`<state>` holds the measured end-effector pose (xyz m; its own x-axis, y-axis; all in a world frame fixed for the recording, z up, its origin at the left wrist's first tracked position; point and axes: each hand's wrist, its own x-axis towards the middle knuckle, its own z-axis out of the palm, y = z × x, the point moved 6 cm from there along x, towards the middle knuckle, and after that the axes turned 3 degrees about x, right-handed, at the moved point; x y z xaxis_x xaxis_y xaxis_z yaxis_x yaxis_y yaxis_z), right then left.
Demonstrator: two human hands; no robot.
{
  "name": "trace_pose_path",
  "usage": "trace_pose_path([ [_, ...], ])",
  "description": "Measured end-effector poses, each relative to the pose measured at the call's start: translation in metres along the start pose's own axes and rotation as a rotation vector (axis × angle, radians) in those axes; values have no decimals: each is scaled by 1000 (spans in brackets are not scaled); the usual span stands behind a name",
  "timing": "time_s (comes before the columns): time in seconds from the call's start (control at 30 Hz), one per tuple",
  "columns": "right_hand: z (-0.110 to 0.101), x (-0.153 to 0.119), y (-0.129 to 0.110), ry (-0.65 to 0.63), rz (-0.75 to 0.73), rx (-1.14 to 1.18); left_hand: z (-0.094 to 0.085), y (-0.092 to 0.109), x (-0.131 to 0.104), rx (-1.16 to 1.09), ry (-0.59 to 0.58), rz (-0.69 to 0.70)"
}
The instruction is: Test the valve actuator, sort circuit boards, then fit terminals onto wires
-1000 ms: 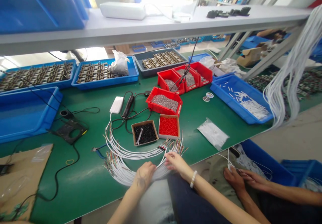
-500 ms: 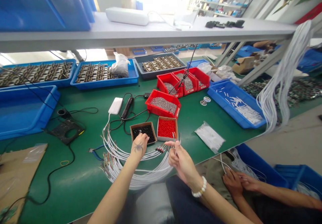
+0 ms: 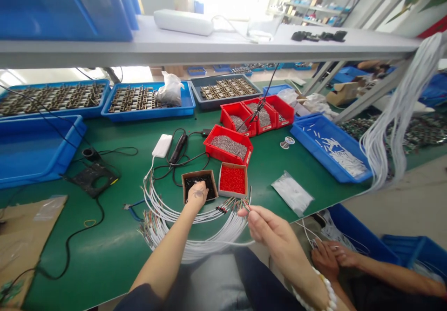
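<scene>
My left hand [image 3: 197,194] reaches into a small cardboard box of black pieces [image 3: 189,179]. Its fingers are bent down and drawn together among the pieces; the fingertips and anything between them are hidden. Nearer to me, my right hand [image 3: 270,227] pinches a white cable [image 3: 240,243] close to its end, where thin coloured wires stick up past the fingers. Beside the black pieces stands a matching box of red pieces [image 3: 232,179]. Below both boxes curves a bundle of white cables [image 3: 206,250] with bared coloured wire ends, several of them with black and red pieces on.
Red bins [image 3: 223,155] of small metal parts stand behind the boxes. To the right lie a plastic bag [image 3: 292,193] and a blue tray of white tubes [image 3: 310,149]. A black holder [image 3: 92,179] with cord lies left. A co-worker's hands [image 3: 328,257] work at lower right.
My left hand has moved deeper into the box of black pieces. My right hand has come nearer to me and to the right, and the wire ends it holds have tilted.
</scene>
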<state>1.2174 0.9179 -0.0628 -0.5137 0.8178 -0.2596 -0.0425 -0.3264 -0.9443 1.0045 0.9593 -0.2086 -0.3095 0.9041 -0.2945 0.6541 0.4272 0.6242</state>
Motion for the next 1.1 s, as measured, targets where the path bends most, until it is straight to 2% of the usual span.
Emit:
trace_pose_path([
  [0.1,6,-4,-15,-26,-68,-136,-16,17,-22,-216,78,11],
  [0.17,10,-5,-24,-39,-127,-239,-27,34,-48,-383,85,34],
  [0.33,23,-6,-30,-101,-167,-359,-60,83,-127,-791,48,98],
  [0.43,29,-8,-34,-122,-202,-396,-64,99,-152,-1243,-68,0],
  [0.5,32,-10,-37,-130,-220,-413,-62,105,-158,-1402,-145,-40],
  [0.6,33,-12,-38,-126,-233,-430,-57,108,-158,-1522,-223,-52],
  [0.8,30,-20,-35,-107,-254,-411,-50,114,-162,-1597,-331,-12],
  [0.93,28,-22,-37,-86,-298,-433,-50,118,-164,-1573,-314,-27],
  [1.1,31,-24,-39,-98,-360,-498,-56,120,-163,-1434,-207,-10],
])
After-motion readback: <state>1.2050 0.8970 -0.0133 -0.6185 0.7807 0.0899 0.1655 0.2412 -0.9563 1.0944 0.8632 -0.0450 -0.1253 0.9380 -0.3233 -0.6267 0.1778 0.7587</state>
